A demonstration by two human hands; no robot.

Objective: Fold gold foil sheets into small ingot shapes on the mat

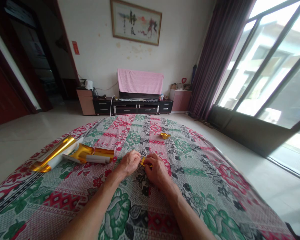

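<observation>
You are pinching a scrap (142, 162) between left hand (128, 163) and right hand (156, 170) on the table (202, 186), sheets (75, 153) lying left, a folded piece (165, 135) beyond

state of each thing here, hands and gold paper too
left hand, closed, pinching the gold paper piece
right hand, closed, pinching the same piece
gold paper piece, partly hidden, held between both hands
folded gold shape, lying apart on the floral cloth
gold foil sheets, curled, lying at the left
pink towel, draped, hanging down

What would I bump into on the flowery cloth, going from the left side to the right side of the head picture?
Gold foil sheets → left hand → small gold paper pinched by both hands → right hand.
</observation>
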